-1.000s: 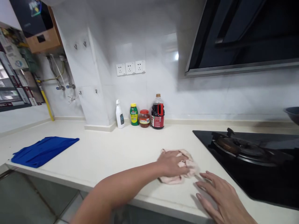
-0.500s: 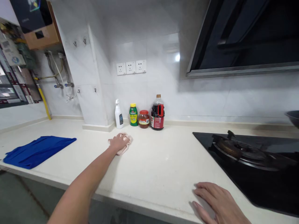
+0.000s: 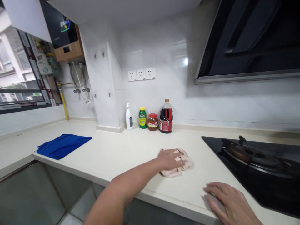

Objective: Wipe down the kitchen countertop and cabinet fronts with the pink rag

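My left hand (image 3: pixel 170 159) presses down on a crumpled pale pink cloth (image 3: pixel 185 157), fingers spread over it and partly sunk in its folds. The cloth lies against the cream countertop (image 3: pixel 131 150), between the bottles at the wall and the front edge. Near that edge, to the right, my right hand (image 3: pixel 231 201) rests on the counter with its fingers a little apart and nothing in them. It is beside the black gas hob (image 3: pixel 234 168).
Along the wall stand a white spray bottle (image 3: pixel 129 118), a green bottle with a yellow cap (image 3: pixel 142 118), a red-lidded jar (image 3: pixel 152 122) and a large bottle of dark liquid (image 3: pixel 166 117). A blue cloth (image 3: pixel 63 146) lies at left. A range hood (image 3: pixel 253 40) hangs at upper right.
My left hand has slid the pink cloth rightward and nearer the front edge, away from the spray bottle. My right hand stays by the hob. The view has turned somewhat left.
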Motion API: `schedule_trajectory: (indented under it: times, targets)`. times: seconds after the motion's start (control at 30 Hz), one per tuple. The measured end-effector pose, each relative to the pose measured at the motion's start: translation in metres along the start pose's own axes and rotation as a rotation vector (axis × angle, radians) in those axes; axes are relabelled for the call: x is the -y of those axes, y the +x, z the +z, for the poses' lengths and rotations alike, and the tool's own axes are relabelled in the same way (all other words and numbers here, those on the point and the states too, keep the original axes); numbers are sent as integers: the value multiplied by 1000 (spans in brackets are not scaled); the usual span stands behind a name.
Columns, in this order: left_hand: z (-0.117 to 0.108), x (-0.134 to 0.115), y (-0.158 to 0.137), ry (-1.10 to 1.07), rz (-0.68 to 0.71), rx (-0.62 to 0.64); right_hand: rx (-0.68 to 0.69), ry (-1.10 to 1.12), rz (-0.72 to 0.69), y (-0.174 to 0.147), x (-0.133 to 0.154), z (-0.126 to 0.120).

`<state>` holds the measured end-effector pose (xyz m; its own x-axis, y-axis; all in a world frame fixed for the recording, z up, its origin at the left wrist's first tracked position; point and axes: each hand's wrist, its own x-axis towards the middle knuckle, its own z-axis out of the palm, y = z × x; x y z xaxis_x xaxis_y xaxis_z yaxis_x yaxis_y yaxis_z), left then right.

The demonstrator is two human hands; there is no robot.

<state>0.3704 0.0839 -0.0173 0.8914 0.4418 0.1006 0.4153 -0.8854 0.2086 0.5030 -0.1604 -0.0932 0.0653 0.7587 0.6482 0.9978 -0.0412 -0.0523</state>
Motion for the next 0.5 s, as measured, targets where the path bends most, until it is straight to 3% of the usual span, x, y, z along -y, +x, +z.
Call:
schedule_trajectory:
  times: [0.13,0.3,0.4,0.5]
  targets:
    - [-40,83,-41,45,-270,-53,14,25,24,0,-3,4]
    - [-84,184,-127,116,-633,-145,69,31,54,2,1,1]
    - [-95,219,-183,150,-786,-176,70,30,46,1,2,1]
    - [-95,227,-220,175,-856,-191,74,55,47,1,1,6]
